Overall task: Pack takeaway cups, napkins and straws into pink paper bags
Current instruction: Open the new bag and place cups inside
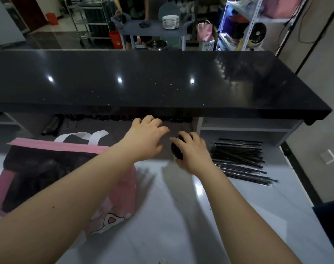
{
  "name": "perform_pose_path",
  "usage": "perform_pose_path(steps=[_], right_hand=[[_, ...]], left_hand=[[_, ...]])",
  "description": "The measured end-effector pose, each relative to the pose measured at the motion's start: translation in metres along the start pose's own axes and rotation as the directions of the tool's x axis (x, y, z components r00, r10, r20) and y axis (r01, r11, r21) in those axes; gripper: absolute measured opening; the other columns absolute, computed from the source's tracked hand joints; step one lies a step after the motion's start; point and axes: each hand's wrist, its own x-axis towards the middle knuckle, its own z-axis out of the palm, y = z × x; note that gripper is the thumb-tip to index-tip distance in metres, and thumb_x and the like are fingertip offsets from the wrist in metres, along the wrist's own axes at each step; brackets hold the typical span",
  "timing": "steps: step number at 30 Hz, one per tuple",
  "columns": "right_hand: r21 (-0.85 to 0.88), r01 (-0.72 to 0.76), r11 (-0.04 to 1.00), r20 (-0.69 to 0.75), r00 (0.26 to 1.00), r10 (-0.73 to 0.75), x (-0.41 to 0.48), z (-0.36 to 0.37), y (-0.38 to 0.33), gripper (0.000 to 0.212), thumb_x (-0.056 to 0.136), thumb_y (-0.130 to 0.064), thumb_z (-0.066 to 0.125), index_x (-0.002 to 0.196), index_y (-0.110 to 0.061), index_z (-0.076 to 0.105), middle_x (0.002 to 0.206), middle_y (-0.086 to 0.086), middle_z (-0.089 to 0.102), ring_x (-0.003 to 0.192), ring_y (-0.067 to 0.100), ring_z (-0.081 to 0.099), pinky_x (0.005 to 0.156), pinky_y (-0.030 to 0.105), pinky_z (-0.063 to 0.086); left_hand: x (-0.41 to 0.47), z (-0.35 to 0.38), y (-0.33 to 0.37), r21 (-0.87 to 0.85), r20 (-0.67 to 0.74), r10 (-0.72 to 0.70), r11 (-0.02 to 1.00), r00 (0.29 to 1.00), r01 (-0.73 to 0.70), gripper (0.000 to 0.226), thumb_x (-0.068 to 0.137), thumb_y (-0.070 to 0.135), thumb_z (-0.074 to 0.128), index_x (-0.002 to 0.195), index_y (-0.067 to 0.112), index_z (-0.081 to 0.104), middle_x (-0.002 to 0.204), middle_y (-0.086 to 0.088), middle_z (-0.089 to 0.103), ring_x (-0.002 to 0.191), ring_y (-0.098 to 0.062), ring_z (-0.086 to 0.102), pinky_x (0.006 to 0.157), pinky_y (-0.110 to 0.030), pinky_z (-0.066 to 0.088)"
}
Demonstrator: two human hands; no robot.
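A pink paper bag [116, 197] with white handles stands open on the white counter, at the left. My right hand [192, 152] grips a takeaway cup with a black lid [176, 151] just right of the bag. My left hand [145, 138] reaches forward over the bag's far corner toward the dark recess under the black counter, with loosely curled fingers that hold nothing. A pile of black wrapped straws [240, 159] lies to the right of the cup. The bag's inside is dark, and its contents cannot be made out.
A glossy black raised counter [162, 80] overhangs the white work surface [181, 216]. A row of dark cups or lids [124, 117] sits in the shadow beneath it. Beyond it are a grey cart with stacked white plates [170, 21], a person, and shelving.
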Motion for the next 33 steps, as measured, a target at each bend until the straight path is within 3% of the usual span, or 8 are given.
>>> perform_pose_path(steps=[13, 23, 33], right_hand=[[0.085, 0.054, 0.995, -0.334, 0.942, -0.023, -0.039, -0.074, -0.031, 0.068, 0.07, -0.031, 0.081, 0.133, -0.026, 0.056, 0.143, 0.005, 0.048, 0.123, 0.034, 0.043, 0.095, 0.051, 0.043], [0.204, -0.046, 0.978, -0.368, 0.922, 0.12, -0.055, -0.095, -0.088, 0.065, 0.077, -0.03, 0.076, 0.137, -0.029, 0.052, 0.148, -0.001, 0.043, 0.13, 0.028, 0.032, 0.106, 0.045, 0.028], [0.315, -0.023, 0.949, -0.454, 0.874, 0.172, -0.06, -0.144, -0.188, 0.071, 0.075, -0.03, 0.079, 0.139, -0.03, 0.049, 0.146, -0.008, 0.041, 0.13, 0.019, 0.03, 0.112, 0.044, 0.03]], left_hand=[[-0.036, -0.055, -0.006, -0.124, -0.252, -0.051, 0.992, 0.966, 0.02, 0.051, 0.088, 0.043, 0.059, 0.138, 0.031, 0.049, 0.14, 0.0, 0.045, 0.129, -0.027, 0.033, 0.098, -0.043, 0.031], [-0.089, -0.056, -0.024, -0.159, -0.251, -0.067, 0.987, 0.966, 0.028, 0.045, 0.092, 0.044, 0.051, 0.136, 0.032, 0.047, 0.131, 0.004, 0.05, 0.124, -0.024, 0.038, 0.098, -0.042, 0.032], [-0.164, -0.07, -0.123, -0.348, -0.339, -0.061, 0.935, 0.939, -0.065, 0.044, 0.089, 0.04, 0.059, 0.133, 0.031, 0.055, 0.129, 0.006, 0.055, 0.124, -0.021, 0.042, 0.098, -0.04, 0.037]])
